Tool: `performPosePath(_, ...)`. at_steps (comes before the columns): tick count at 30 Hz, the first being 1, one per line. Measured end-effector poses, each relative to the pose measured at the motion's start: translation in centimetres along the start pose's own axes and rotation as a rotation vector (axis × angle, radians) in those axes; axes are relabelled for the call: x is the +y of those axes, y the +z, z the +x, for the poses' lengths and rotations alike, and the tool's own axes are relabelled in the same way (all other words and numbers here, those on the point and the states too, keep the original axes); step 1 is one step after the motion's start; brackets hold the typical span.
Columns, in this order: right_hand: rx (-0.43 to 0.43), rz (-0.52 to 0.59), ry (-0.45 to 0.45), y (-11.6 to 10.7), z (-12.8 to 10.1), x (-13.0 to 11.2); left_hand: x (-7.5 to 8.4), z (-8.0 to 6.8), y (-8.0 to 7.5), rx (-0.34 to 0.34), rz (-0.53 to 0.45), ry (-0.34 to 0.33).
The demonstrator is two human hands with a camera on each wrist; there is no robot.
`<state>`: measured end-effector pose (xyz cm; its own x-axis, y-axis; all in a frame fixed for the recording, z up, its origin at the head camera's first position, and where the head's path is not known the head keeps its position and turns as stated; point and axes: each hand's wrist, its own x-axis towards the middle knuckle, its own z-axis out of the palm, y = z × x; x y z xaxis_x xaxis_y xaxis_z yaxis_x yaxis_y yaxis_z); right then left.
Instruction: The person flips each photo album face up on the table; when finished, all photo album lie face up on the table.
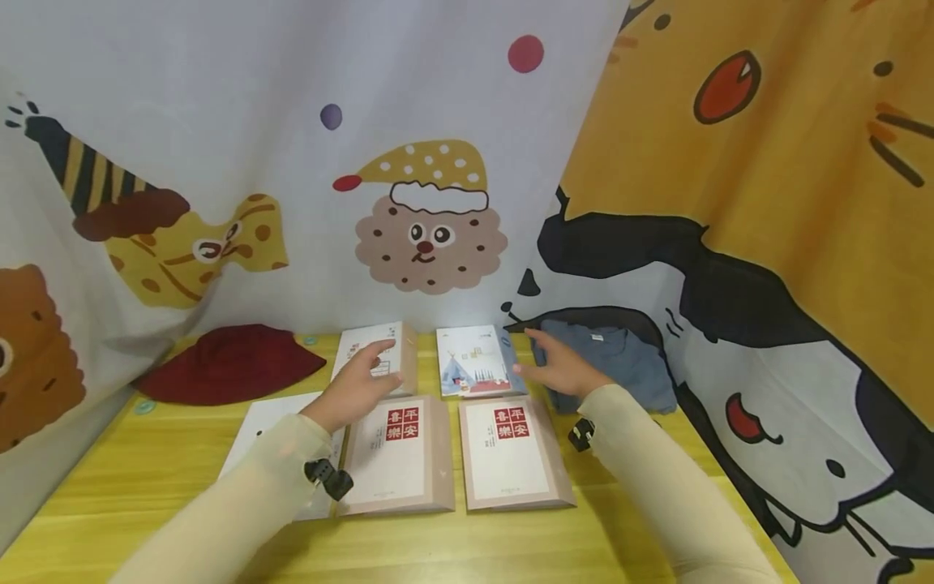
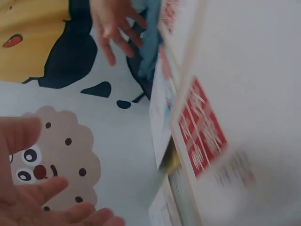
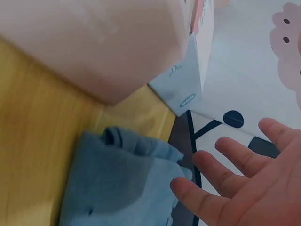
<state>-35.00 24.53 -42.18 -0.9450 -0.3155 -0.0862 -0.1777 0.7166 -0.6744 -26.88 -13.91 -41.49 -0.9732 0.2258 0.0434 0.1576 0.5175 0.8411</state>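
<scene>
My left hand (image 1: 359,387) hovers with fingers spread above the back-left box (image 1: 372,345) and a white flat item (image 1: 255,438). To the right, my right hand (image 1: 562,365) is held open in the air between the tent-picture box (image 1: 473,361) and the folded blue-grey shirt (image 1: 613,365). Neither hand holds anything. Two pale pink boxes with red character squares, the left box (image 1: 387,470) and the right box (image 1: 511,466), lie side by side in front. The right wrist view shows spread fingers (image 3: 225,176) beside the shirt (image 3: 122,179).
A dark red bucket hat (image 1: 229,365) lies at the back left of the yellow wood-grain table (image 1: 394,547). Behind the table hangs a white curtain (image 1: 248,73) with cartoon prints, its orange part (image 1: 657,162) on the right.
</scene>
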Motion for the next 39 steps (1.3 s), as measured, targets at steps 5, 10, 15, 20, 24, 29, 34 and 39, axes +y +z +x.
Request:
performPosePath(5, -0.038, 0.017, 0.017, 0.5, 1.3, -0.3, 0.5, 1.9, 1.2, -0.110, -0.097, -0.062)
performPosePath(10, -0.088, 0.000, 0.028, 1.2, 2.5, -0.8, 1.0, 4.2, 2.6, -0.165, -0.157, -0.093)
performPosePath(15, -0.135, 0.018, 0.043, 1.8, 3.1, -1.0, 1.3, 6.6, 4.1, -0.199, -0.221, -0.120)
performPosePath(20, -0.161, -0.005, 0.079, 2.1, 3.5, -0.7, 1.1, 8.2, 5.2, -0.217, -0.250, -0.200)
performPosePath(24, -0.173, -0.038, 0.121, 2.2, 3.9, -0.5, 0.9, 8.8, 5.8, -0.191, -0.338, -0.284)
performPosePath(29, -0.180, -0.015, 0.136, 2.2, 4.3, -0.5, 0.6, 9.5, 6.7, -0.198, -0.518, -0.354)
performPosePath(34, -0.162, 0.053, 0.124, 2.1, 4.4, -0.5, 0.6, 9.9, 7.6, -0.184, -0.535, -0.357)
performPosePath(39, -0.157, 0.065, 0.124, 2.2, 4.4, -0.3, 1.0, 10.0, 8.2, -0.159, -0.496, -0.371)
